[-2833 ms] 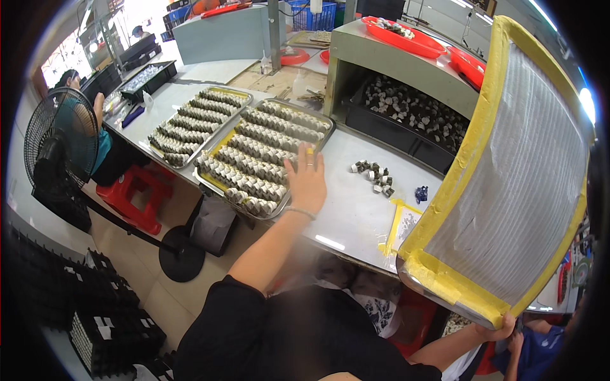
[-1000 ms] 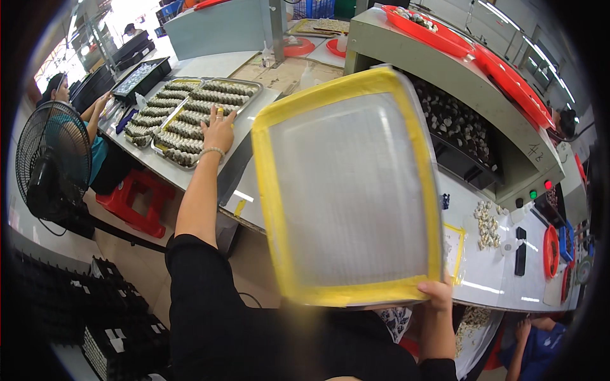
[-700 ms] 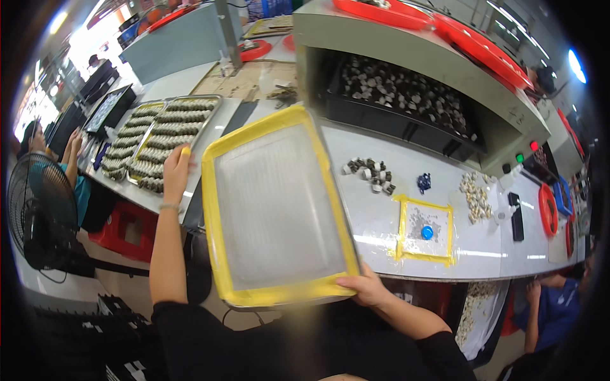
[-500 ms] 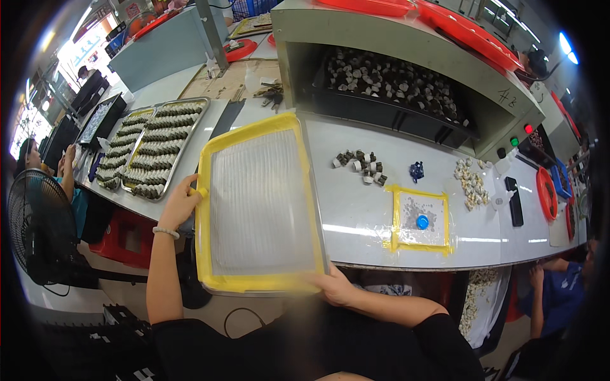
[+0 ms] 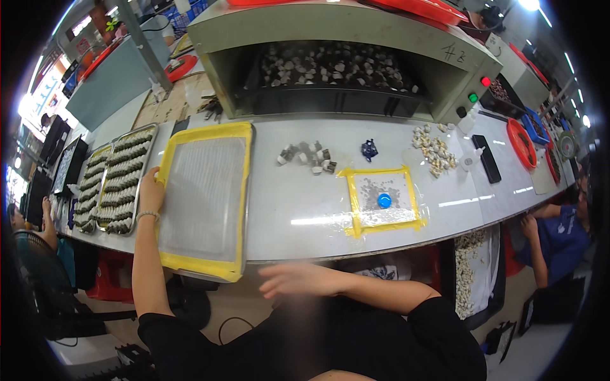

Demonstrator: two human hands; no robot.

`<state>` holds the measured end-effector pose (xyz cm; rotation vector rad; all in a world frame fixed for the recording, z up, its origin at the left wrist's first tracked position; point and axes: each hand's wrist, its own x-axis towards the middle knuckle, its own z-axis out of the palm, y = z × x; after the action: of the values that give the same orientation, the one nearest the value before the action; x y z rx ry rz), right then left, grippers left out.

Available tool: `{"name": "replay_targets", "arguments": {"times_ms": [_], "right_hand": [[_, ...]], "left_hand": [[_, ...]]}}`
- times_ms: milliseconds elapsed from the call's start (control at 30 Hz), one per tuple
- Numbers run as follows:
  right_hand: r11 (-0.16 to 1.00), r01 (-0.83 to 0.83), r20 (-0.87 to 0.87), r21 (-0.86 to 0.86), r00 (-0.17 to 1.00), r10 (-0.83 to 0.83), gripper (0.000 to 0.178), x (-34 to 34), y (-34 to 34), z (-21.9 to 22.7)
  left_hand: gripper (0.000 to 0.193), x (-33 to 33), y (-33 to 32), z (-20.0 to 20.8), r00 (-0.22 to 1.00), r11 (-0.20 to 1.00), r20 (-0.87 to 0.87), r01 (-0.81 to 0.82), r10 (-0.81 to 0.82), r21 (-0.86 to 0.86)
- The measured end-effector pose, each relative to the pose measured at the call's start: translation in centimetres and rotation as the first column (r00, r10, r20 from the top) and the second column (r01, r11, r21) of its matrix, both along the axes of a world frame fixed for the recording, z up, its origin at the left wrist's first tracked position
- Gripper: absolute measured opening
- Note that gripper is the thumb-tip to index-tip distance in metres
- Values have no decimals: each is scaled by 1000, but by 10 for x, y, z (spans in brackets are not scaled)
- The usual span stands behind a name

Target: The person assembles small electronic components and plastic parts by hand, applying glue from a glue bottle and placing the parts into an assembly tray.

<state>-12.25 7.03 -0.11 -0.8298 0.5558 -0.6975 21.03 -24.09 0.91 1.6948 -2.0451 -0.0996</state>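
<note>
A shallow metal tray [image 5: 203,131], its rim taped yellow and its ribbed translucent sheet bare, rests on the white table, its front end jutting past the table edge. My left hand [image 5: 151,190] grips its left rim, wearing a beaded bracelet. Just off the tray's front right corner, my right hand [image 5: 298,279] is in the air, fingers stretched out and a little blurred, holding nothing. To the tray's right lie a small heap of grey-and-white pieces [image 5: 311,155], a dark blue crumpled thing [image 5: 368,150] and a yellow-taped square [image 5: 414,190] with a blue cap [image 5: 384,200] on it.
Filled trays [image 5: 124,181] of pieces in rows stand at the left. A grey-green box-shaped machine [image 5: 216,82] holds a black bin of pieces behind. Pale pieces [image 5: 435,149], a squeeze bottle [image 5: 470,160] and a black bar [image 5: 487,159] lie right. Co-workers sit at both sides.
The tray has come down from the air onto the table, farther left beside the filled trays. My right hand has let go of it; my left still holds its rim. The view has turned right.
</note>
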Motion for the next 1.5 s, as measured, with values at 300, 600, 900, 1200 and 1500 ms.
{"name": "replay_targets", "arguments": {"times_ms": [300,600,900,1200,1500], "right_hand": [[816,484,-281,-318,773,-568,35,-160,67,41],[385,205,-436,-900,-382,-815,44,-298,61,18],[470,101,-456,-877,-488,-745,49,-345,-19,-6],[331,171,-372,-928,-362,-855,37,-354,-36,1],[303,277,-402,-912,-454,-795,30,-396,-81,-20]], "left_hand": [[62,-121,130,67,927,912,-10,371,-375,173],[72,-201,230,24,899,944,307,259,-312,202],[65,-245,249,18,825,819,-80,565,-559,103],[65,-253,245,1,809,809,-57,587,-585,29],[63,-252,246,-3,825,825,-71,564,-561,34]]}}
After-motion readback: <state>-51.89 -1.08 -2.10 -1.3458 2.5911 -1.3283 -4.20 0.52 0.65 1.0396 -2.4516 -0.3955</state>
